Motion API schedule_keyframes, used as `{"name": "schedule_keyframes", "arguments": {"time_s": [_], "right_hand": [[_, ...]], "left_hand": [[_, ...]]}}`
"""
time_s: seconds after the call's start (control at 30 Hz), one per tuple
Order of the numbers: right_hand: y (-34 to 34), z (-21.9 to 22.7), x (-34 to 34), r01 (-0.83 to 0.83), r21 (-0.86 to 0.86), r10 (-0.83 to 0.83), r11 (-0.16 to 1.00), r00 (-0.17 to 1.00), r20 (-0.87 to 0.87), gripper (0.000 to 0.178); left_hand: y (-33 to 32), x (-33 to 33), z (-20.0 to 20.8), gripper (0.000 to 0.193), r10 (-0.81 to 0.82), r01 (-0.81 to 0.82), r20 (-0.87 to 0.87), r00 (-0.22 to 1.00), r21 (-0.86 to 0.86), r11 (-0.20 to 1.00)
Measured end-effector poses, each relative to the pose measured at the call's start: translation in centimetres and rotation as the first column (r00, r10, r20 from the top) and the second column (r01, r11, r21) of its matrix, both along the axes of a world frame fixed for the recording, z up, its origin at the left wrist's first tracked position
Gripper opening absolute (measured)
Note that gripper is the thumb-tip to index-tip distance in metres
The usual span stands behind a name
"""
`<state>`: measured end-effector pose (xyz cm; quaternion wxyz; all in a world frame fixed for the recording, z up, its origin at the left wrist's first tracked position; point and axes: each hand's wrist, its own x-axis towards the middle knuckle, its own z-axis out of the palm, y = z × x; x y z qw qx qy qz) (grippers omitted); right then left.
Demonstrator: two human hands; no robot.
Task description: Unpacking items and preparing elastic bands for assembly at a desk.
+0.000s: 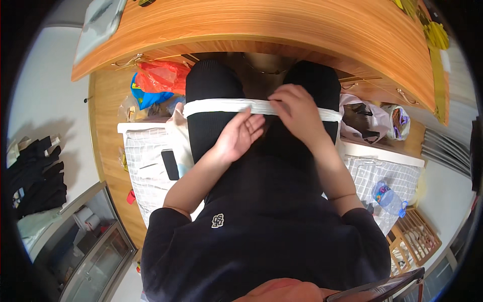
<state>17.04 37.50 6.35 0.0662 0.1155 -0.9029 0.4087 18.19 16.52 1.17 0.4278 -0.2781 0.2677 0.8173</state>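
A white band point(214, 106), apparently made of several strands laid together, stretches around both of my knees above the dark trousers point(214, 83). My left hand point(240, 132) is just on the near side of the band's middle. Its palm is turned up, the fingers are loosely apart, and the thumb tip meets or overlaps the band. Over the band's right half is my right hand point(298, 111), with bent fingers and the thumb apart from them. Slight blur softens its fingertips, and I see nothing held in it. Part of the band is hidden behind this hand.
A wooden desk point(251, 20) spans the far side above my knees. Red point(163, 75) and blue plastic bags lie at left, a pale bag point(365, 118) at right. Beside me on the checked bedding point(146, 146) are a black phone point(170, 164) and a plastic bottle point(390, 199).
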Motion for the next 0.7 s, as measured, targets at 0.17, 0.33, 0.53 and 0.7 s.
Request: {"name": "schedule_keyframes", "arguments": {"time_s": [0.17, 0.33, 0.53, 0.7], "right_hand": [[-3.4, -0.6, -1.4, -0.024, 0.092, 0.020, 0.995, 0.999, 0.040, 0.015], [-4.5, -1.3, -1.6, -0.053, 0.155, 0.045, 0.987, 0.997, 0.055, 0.011], [-4.7, -0.5, -1.9, -0.018, 0.030, 0.016, 0.999, 0.997, 0.072, 0.010], [-4.4, 0.5, -2.2, 0.019, -0.108, 0.005, 0.994, 0.975, 0.220, 0.016]], "left_hand": [[2.3, -0.8, 0.9, 0.049, 0.377, -0.373, -0.179, 0.909, 0.056, 0.926], [1.1, -1.5, 0.5, 0.041, 0.399, -0.374, -0.262, 0.879, 0.141, 0.916], [1.4, -0.9, -0.8, 0.018, 0.400, -0.378, -0.332, 0.854, 0.133, 0.916], [1.8, -0.7, -0.7, 0.020, 0.350, -0.355, -0.367, 0.862, 0.056, 0.933]]}}
